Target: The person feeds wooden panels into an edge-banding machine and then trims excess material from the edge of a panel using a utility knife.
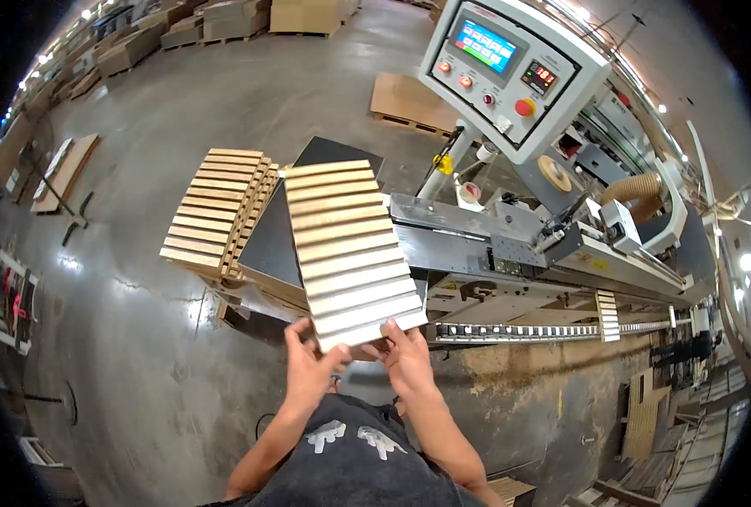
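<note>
Pale ribbed wooden slat panel [352, 251] — long, grooved crosswise — gripped at its near end by left hand [310, 365] and right hand [406, 356].

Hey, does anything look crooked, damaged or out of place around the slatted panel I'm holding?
Nothing looks damaged. The slatted panel is whole, held at its near end by the left hand and right hand. The stack of slatted panels beside it is slightly fanned, its layers not squared up.
</note>
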Demonstrator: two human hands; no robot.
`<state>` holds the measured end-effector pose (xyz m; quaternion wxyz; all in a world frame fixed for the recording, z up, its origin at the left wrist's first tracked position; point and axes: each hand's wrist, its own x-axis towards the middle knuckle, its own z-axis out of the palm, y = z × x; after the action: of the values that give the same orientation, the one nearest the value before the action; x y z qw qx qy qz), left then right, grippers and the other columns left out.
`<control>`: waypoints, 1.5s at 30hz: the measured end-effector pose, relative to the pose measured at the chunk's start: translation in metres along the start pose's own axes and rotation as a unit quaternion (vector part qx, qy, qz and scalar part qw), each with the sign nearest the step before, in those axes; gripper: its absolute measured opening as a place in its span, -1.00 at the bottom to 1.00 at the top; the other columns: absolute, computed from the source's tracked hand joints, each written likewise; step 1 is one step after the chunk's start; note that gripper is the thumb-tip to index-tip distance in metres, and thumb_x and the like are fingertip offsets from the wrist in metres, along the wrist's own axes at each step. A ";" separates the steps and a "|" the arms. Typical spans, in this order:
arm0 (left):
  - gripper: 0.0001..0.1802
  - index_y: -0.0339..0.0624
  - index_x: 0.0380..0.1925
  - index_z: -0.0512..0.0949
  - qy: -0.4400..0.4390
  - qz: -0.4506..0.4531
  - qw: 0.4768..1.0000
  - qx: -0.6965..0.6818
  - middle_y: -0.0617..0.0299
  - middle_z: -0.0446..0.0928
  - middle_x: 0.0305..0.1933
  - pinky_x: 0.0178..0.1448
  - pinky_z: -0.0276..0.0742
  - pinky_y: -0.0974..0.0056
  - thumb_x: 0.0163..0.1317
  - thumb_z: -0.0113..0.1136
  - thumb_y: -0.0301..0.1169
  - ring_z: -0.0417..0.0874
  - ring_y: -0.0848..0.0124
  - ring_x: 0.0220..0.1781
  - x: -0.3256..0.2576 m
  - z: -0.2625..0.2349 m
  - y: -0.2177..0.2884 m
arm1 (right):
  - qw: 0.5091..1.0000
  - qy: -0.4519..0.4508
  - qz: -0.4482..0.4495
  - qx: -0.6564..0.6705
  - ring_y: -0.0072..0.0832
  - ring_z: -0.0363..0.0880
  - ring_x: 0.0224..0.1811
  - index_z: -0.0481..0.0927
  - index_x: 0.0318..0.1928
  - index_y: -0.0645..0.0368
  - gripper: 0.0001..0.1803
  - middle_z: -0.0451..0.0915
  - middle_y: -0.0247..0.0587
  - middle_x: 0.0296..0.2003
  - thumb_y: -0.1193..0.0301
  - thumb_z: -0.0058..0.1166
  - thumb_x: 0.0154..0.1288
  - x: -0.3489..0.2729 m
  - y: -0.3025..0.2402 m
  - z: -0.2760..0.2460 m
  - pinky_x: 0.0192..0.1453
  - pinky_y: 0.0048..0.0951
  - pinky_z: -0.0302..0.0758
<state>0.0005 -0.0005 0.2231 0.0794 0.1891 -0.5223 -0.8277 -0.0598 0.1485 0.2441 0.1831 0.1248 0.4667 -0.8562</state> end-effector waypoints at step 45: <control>-0.36 -0.42 0.21 0.30 -0.053 -0.282 0.954 -0.085 -0.06 0.49 0.13 0.13 0.59 -0.03 0.44 0.02 -0.03 0.60 0.10 0.10 0.183 0.180 -0.212 | 0.985 0.089 0.044 -0.138 -0.38 0.71 -0.29 0.43 0.04 0.35 -0.63 0.68 0.00 -0.18 0.30 0.11 0.45 -0.053 0.045 -0.248 -0.20 -0.39 0.69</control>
<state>-0.2242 0.1834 0.0606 -0.1692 0.2776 -0.3790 -0.8664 0.0178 0.3464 0.0983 0.1938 0.1950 0.5886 -0.7602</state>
